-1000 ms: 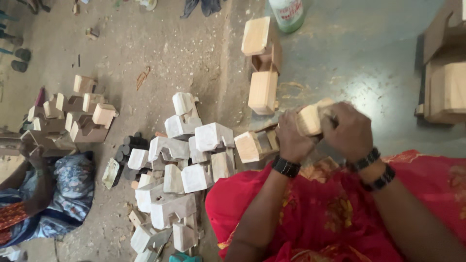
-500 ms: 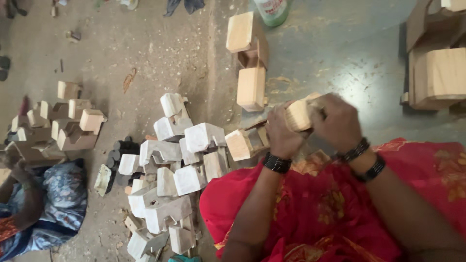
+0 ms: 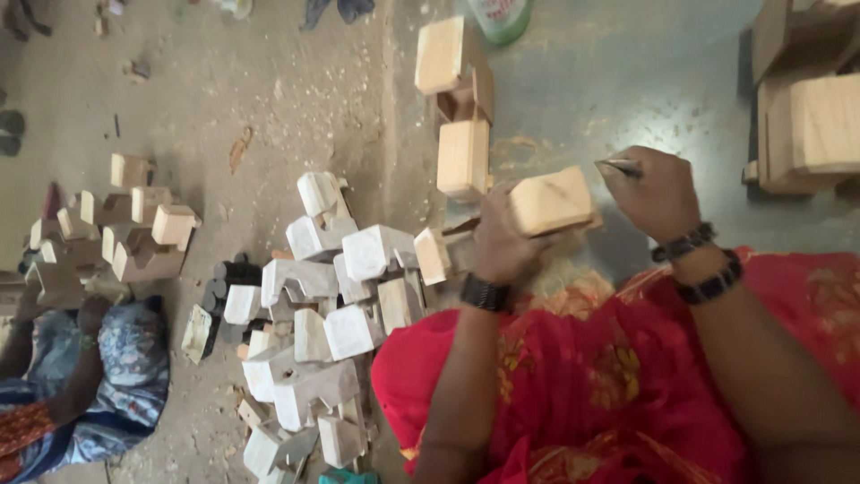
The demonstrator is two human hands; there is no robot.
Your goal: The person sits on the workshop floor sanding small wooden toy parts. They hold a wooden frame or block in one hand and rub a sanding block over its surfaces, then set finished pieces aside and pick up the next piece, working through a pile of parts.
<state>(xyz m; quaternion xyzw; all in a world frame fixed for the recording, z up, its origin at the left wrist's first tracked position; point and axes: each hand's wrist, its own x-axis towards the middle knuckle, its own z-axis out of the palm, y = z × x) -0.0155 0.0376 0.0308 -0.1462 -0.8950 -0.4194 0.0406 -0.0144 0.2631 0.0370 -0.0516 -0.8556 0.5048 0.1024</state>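
My left hand (image 3: pixel 502 244) grips a pale wooden block piece (image 3: pixel 548 202) and holds it up above my red-clothed lap (image 3: pixel 591 376). My right hand (image 3: pixel 658 193) is just to the right of the block, closed around a thin dark tool (image 3: pixel 620 166) whose tip points left toward the wood. Both wrists wear dark bands. The underside of the block is hidden by my fingers.
A heap of whitish carved wooden pieces (image 3: pixel 313 314) lies on the floor to my left. Two stacked raw blocks (image 3: pixel 457 108) stand ahead. More wooden pieces (image 3: pixel 125 229) sit far left beside another person in blue cloth (image 3: pixel 98 376). Large wooden pieces (image 3: pixel 811 108) stand at right. A green-and-white bottle (image 3: pixel 497 13) is at top.
My right hand has pulled away from the block to its right, now showing the thin tool. The left hand keeps the block raised, and the view has shifted slightly.
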